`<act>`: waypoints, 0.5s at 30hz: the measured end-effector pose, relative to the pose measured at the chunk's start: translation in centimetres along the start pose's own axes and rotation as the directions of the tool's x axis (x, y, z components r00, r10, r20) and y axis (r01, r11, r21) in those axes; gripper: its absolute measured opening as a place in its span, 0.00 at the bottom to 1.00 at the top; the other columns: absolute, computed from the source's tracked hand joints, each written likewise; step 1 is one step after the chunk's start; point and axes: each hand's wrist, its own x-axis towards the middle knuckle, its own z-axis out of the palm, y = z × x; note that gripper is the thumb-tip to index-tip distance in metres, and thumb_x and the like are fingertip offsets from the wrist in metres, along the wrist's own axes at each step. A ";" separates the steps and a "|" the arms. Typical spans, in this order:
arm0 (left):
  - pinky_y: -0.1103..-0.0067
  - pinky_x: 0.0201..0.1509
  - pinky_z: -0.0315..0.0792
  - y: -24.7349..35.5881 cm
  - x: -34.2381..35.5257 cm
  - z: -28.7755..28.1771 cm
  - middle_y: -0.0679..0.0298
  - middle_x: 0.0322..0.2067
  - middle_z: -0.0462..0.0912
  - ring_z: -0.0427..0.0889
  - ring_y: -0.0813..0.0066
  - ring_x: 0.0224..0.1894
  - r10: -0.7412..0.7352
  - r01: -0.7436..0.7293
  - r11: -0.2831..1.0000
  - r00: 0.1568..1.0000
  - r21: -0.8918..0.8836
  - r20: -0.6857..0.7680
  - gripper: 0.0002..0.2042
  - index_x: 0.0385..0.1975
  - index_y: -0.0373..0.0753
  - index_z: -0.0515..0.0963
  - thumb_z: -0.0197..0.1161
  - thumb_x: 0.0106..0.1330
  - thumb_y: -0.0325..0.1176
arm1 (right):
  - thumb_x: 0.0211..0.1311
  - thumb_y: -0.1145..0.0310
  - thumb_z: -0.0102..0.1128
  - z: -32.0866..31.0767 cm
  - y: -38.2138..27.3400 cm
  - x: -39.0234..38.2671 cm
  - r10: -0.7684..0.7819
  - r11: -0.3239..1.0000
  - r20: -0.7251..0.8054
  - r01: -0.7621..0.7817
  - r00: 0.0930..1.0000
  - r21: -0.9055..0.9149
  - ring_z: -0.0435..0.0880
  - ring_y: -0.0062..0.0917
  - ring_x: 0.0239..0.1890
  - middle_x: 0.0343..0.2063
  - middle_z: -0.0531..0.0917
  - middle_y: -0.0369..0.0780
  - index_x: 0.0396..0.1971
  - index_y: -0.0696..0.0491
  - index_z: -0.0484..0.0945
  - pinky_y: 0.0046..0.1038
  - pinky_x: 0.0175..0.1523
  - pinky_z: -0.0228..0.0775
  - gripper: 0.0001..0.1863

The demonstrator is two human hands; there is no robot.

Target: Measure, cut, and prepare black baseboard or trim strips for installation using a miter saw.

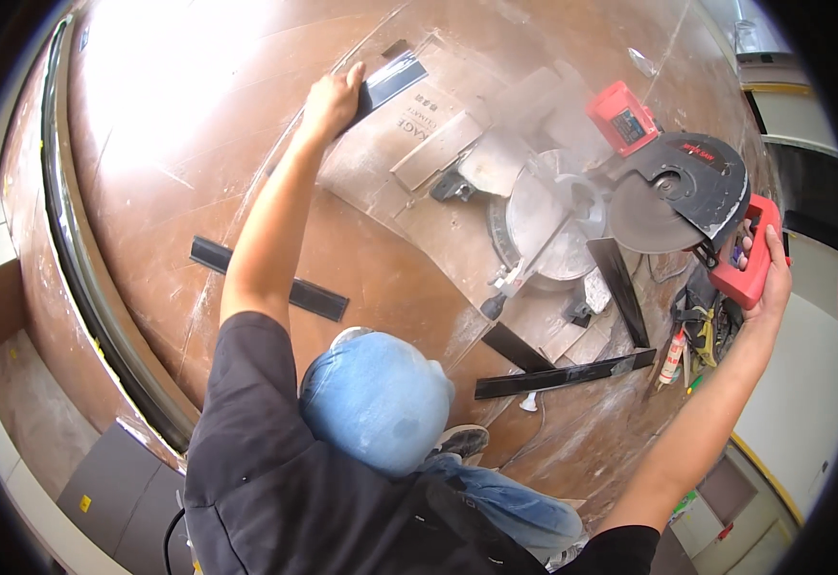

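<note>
My left hand (333,101) holds a short dark strip (390,79) near the top middle, at the far edge of a dusty cardboard sheet (361,165). My right hand (764,273) grips the red D-handle (733,283) of a miter saw at the right. The saw's bare blade (647,218) and black guard (692,171) sit raised to the right of its round silver base (539,228). A red boxy part (622,117) is at the back of the saw. The blade's lower edge is above the base's right side.
Dark strips (563,379) lie in front of the saw, another (318,297) under my left arm. A white-red tube (670,356) and tools (702,316) lie at the right. My bent knee (376,398) is below. A long dark curved channel (55,220) runs along the left.
</note>
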 end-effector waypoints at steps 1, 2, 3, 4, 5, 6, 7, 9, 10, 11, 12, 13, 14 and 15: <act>0.59 0.56 0.77 0.1 2.7 0.3 0.41 0.43 0.87 0.86 0.43 0.48 -0.004 0.004 1.000 1.000 0.020 0.021 0.26 0.41 0.35 0.88 0.52 0.77 0.54 | 0.71 0.57 0.66 -0.1 -0.1 -0.1 0.013 1.000 0.030 -0.012 0.999 -0.012 0.81 0.14 0.24 0.30 0.87 0.34 0.50 0.57 0.83 0.16 0.27 0.74 0.19; 0.60 0.57 0.77 0.4 5.1 0.7 0.42 0.43 0.87 0.86 0.44 0.49 -0.008 0.006 0.999 0.999 0.043 0.040 0.26 0.41 0.36 0.88 0.54 0.76 0.55 | 0.71 0.55 0.66 1.1 0.3 -0.7 -0.038 0.999 -0.094 0.035 0.995 -0.036 0.80 0.14 0.22 0.30 0.87 0.35 0.51 0.57 0.83 0.16 0.27 0.74 0.21; 0.61 0.58 0.77 0.5 7.2 1.4 0.44 0.44 0.88 0.86 0.46 0.50 0.003 -0.004 0.999 1.000 -0.037 -0.013 0.26 0.42 0.36 0.88 0.60 0.72 0.57 | 0.71 0.55 0.66 1.5 0.4 -1.3 -0.042 0.999 -0.094 0.039 0.995 -0.038 0.80 0.13 0.22 0.31 0.87 0.35 0.52 0.57 0.83 0.16 0.28 0.74 0.21; 0.61 0.58 0.77 0.6 9.1 2.1 0.44 0.44 0.88 0.86 0.46 0.50 0.010 -0.011 0.999 1.000 -0.041 -0.014 0.26 0.42 0.36 0.88 0.60 0.72 0.57 | 0.70 0.54 0.66 2.1 0.3 -1.9 -0.047 0.998 -0.095 0.043 0.994 -0.040 0.79 0.13 0.23 0.31 0.87 0.35 0.52 0.57 0.84 0.16 0.28 0.74 0.22; 0.62 0.59 0.77 1.4 10.5 3.2 0.45 0.45 0.88 0.86 0.48 0.51 -0.021 0.021 1.000 1.000 -0.008 0.012 0.26 0.43 0.36 0.87 0.63 0.69 0.57 | 0.70 0.53 0.65 4.0 0.3 -2.8 -0.092 0.995 -0.216 0.084 0.972 -0.049 0.79 0.13 0.21 0.30 0.86 0.35 0.53 0.57 0.84 0.16 0.26 0.74 0.23; 0.62 0.60 0.77 2.1 11.6 4.4 0.46 0.46 0.88 0.86 0.49 0.52 -0.052 0.051 0.998 0.998 0.027 0.037 0.26 0.45 0.36 0.87 0.66 0.67 0.56 | 0.70 0.53 0.65 3.3 0.3 -2.7 -0.094 0.995 -0.232 0.084 0.968 -0.052 0.79 0.13 0.21 0.30 0.86 0.35 0.53 0.57 0.84 0.16 0.26 0.74 0.23; 0.63 0.61 0.77 2.6 12.5 5.6 0.47 0.48 0.88 0.86 0.49 0.52 -0.064 0.058 0.995 0.996 0.075 0.067 0.27 0.48 0.36 0.85 0.70 0.63 0.56 | 0.71 0.53 0.65 2.6 0.5 -2.5 -0.058 0.997 -0.203 0.046 0.977 -0.063 0.78 0.13 0.20 0.28 0.86 0.35 0.52 0.57 0.84 0.17 0.25 0.73 0.23; 0.62 0.61 0.77 3.9 13.1 9.5 0.47 0.49 0.87 0.86 0.48 0.52 0.011 -0.021 0.994 0.996 0.103 0.091 0.27 0.50 0.36 0.85 0.70 0.63 0.55 | 0.71 0.53 0.65 2.3 -0.1 -3.2 -0.037 0.995 -0.270 0.010 0.962 -0.098 0.76 0.14 0.17 0.25 0.84 0.34 0.51 0.57 0.84 0.18 0.23 0.72 0.23; 0.62 0.62 0.77 4.0 13.0 11.4 0.46 0.49 0.87 0.86 0.47 0.53 0.063 -0.077 0.986 0.993 0.151 0.098 0.27 0.51 0.37 0.84 0.70 0.63 0.55 | 0.71 0.53 0.65 2.3 -0.2 -3.2 -0.037 0.994 -0.292 0.006 0.956 -0.107 0.76 0.14 0.17 0.25 0.84 0.34 0.51 0.57 0.84 0.18 0.23 0.72 0.23; 0.61 0.62 0.77 3.2 13.3 13.0 0.46 0.51 0.86 0.85 0.45 0.53 0.021 -0.030 0.994 0.996 0.106 0.085 0.26 0.52 0.38 0.84 0.68 0.65 0.54 | 0.71 0.52 0.65 2.6 0.0 -2.8 -0.038 0.993 -0.283 0.004 0.958 -0.118 0.76 0.14 0.17 0.25 0.84 0.34 0.51 0.57 0.84 0.17 0.23 0.72 0.22; 0.61 0.62 0.77 0.0 15.2 12.0 0.46 0.51 0.86 0.85 0.45 0.53 0.002 -0.012 0.990 0.998 0.142 0.066 0.26 0.52 0.38 0.84 0.68 0.65 0.54 | 0.70 0.52 0.65 3.7 0.6 -2.1 -0.023 0.995 -0.231 0.000 0.973 -0.099 0.76 0.15 0.17 0.24 0.83 0.34 0.51 0.56 0.85 0.17 0.23 0.72 0.22; 0.60 0.62 0.77 -4.7 17.8 8.0 0.45 0.51 0.86 0.84 0.45 0.54 0.140 -0.135 0.939 0.990 0.315 0.008 0.24 0.50 0.37 0.84 0.66 0.67 0.52 | 0.70 0.53 0.66 4.7 1.3 -0.9 -0.002 1.000 -0.153 -0.003 0.988 -0.030 0.77 0.16 0.18 0.25 0.83 0.34 0.51 0.55 0.84 0.17 0.23 0.72 0.21; 0.60 0.61 0.77 -7.7 18.3 6.2 0.44 0.50 0.86 0.84 0.45 0.55 0.282 -0.257 0.857 0.959 0.447 0.011 0.22 0.49 0.37 0.84 0.64 0.68 0.50 | 0.71 0.54 0.65 5.5 0.8 -1.2 0.013 1.000 -0.097 -0.012 0.995 0.011 0.76 0.15 0.18 0.24 0.82 0.33 0.53 0.55 0.82 0.17 0.24 0.72 0.21; 0.59 0.59 0.78 -5.2 15.5 10.1 0.43 0.47 0.86 0.85 0.45 0.54 0.280 -0.280 0.928 0.959 0.245 0.033 0.20 0.45 0.35 0.84 0.60 0.69 0.46 | 0.72 0.55 0.64 2.9 1.0 -0.9 0.017 0.998 -0.153 -0.026 0.988 -0.054 0.77 0.14 0.20 0.26 0.83 0.33 0.56 0.55 0.80 0.16 0.24 0.72 0.23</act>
